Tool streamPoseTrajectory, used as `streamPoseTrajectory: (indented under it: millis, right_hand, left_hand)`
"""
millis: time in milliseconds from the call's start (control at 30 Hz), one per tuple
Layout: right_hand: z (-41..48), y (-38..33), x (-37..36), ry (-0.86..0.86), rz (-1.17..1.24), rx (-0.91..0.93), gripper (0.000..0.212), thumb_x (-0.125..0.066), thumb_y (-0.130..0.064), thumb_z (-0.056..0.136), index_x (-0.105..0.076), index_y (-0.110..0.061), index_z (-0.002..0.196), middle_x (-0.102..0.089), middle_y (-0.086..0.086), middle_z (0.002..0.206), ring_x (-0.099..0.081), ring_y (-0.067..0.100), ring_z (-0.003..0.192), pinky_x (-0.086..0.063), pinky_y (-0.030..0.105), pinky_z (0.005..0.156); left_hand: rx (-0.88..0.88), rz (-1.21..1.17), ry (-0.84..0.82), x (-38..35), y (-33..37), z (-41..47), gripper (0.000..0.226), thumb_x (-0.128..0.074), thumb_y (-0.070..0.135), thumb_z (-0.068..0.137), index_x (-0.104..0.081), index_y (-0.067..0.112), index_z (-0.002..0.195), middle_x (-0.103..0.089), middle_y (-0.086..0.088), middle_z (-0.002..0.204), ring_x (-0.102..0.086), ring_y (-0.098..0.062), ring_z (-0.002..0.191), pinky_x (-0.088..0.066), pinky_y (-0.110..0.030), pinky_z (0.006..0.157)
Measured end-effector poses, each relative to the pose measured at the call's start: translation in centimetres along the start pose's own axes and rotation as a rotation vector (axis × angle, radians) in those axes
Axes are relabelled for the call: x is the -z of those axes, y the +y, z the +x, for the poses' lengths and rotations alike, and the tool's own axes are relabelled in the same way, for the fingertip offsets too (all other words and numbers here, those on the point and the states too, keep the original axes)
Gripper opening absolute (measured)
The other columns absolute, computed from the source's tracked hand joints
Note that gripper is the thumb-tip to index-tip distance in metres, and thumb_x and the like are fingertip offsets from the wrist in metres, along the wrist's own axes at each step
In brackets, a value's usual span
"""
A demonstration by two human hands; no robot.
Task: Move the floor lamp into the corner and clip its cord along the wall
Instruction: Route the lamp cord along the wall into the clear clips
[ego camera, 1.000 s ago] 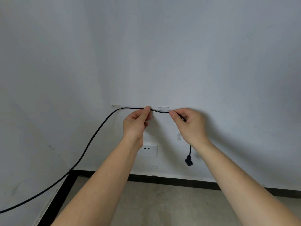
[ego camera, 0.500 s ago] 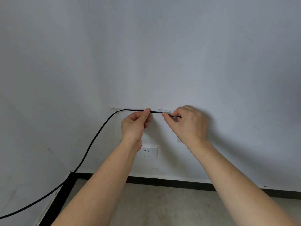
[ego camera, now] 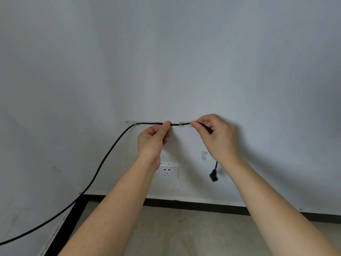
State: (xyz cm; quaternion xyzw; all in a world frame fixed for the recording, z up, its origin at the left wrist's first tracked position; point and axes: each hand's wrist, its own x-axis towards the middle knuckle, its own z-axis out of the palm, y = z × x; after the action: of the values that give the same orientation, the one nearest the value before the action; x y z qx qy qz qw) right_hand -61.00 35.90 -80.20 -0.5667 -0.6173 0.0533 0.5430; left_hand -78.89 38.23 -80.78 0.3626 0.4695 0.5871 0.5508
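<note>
The right hand (ego camera: pixel 217 137) has moved a little to the right of the middle clip (ego camera: pixel 184 123), and the plug (ego camera: pixel 214 176) hangs in view again below it. Both the right and left hand (ego camera: pixel 152 140) pinch the thin black cord (ego camera: pixel 108 154), which runs through this clip on the wall (ego camera: pixel 166 61).

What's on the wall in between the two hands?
In the head view, a clear clip sits between the left hand and right hand, with the black cord running through it.
</note>
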Motion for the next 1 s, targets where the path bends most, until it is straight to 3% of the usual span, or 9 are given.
streamPoseTrajectory:
  millis: [100, 200, 400, 500, 667, 800, 1000]
  right_hand:
    - [-1.0, 0.5, -0.5, 0.002, 0.179, -0.128, 0.009, -0.074, -0.037, 0.085, -0.065, -0.035, 0.083, -0.069, -0.007, 0.068, -0.069, 0.02, 0.061, -0.058, 0.039, 0.058]
    - [-1.9, 0.1, -1.1, -0.009, 0.341, -0.262, 0.011, -0.074, -0.033, 0.085, -0.068, -0.039, 0.079, -0.071, -0.007, 0.071, -0.071, 0.017, 0.057, -0.053, 0.027, 0.05]
    - [-3.9, 0.8, -0.7, -0.175, 0.617, -0.505, 0.014, -0.068, -0.006, 0.091, -0.073, -0.02, 0.093, -0.077, -0.002, 0.076, -0.071, 0.012, 0.065, -0.057, 0.021, 0.064]
    - [-5.7, 1.7, -0.4, -0.292, 0.585, -0.598, 0.013, -0.066, -0.009, 0.093, -0.075, -0.007, 0.104, -0.077, 0.007, 0.086, -0.072, 0.011, 0.07, -0.058, 0.021, 0.072]
    - [-8.3, 3.1, -0.5, -0.398, 0.491, -0.744, 0.022, -0.068, -0.026, 0.094, -0.075, -0.016, 0.112, -0.078, 0.005, 0.099, -0.074, 0.017, 0.094, -0.054, 0.027, 0.087]
    - [-8.6, 3.8, -0.7, -0.339, 0.508, -0.803, 0.021, -0.071, -0.032, 0.09, -0.077, -0.019, 0.106, -0.077, 0.001, 0.09, -0.068, 0.004, 0.075, -0.05, 0.011, 0.067]
    - [-8.1, 5.0, -1.3, -0.3, 0.463, -0.809, 0.02, -0.072, -0.035, 0.089, -0.078, -0.017, 0.088, -0.076, 0.003, 0.081, -0.063, 0.003, 0.065, -0.052, 0.015, 0.061]
  left_hand:
    - [0.003, -0.011, -0.011, 0.2, 0.0, 0.1, 0.013, -0.08, 0.026, 0.082, -0.073, 0.016, 0.077, -0.074, 0.005, 0.071, -0.065, -0.007, 0.066, -0.05, -0.025, 0.07]
    - [-0.005, -0.015, -0.005, 0.1, -0.1, 0.0, 0.013, -0.079, 0.027, 0.083, -0.074, 0.017, 0.077, -0.075, 0.005, 0.071, -0.066, -0.006, 0.066, -0.051, -0.024, 0.069]
    - [-0.017, -0.043, 0.025, -0.3, -0.2, -0.4, 0.013, -0.078, 0.025, 0.084, -0.072, 0.017, 0.077, -0.074, 0.006, 0.069, -0.065, -0.006, 0.064, -0.051, -0.022, 0.066]
    - [-0.018, -0.052, 0.027, -0.4, -0.3, -0.6, 0.013, -0.077, 0.023, 0.086, -0.07, 0.016, 0.077, -0.073, 0.003, 0.073, -0.064, -0.008, 0.067, -0.049, -0.022, 0.067]
    - [-0.018, -0.055, 0.031, -0.5, -0.5, -0.7, 0.013, -0.076, 0.025, 0.087, -0.071, 0.015, 0.079, -0.072, 0.003, 0.076, -0.064, -0.009, 0.069, -0.05, -0.022, 0.069]
    - [-0.102, 0.116, 0.012, -0.3, -1.6, -0.8, 0.022, -0.074, 0.036, 0.087, -0.073, 0.015, 0.079, -0.073, 0.009, 0.07, -0.065, -0.004, 0.067, -0.05, -0.016, 0.061]
    - [-0.174, 0.464, -0.287, -1.5, -4.0, -1.7, 0.011, -0.079, 0.025, 0.083, -0.08, 0.019, 0.092, -0.078, 0.008, 0.088, -0.069, -0.001, 0.082, -0.049, -0.011, 0.075]
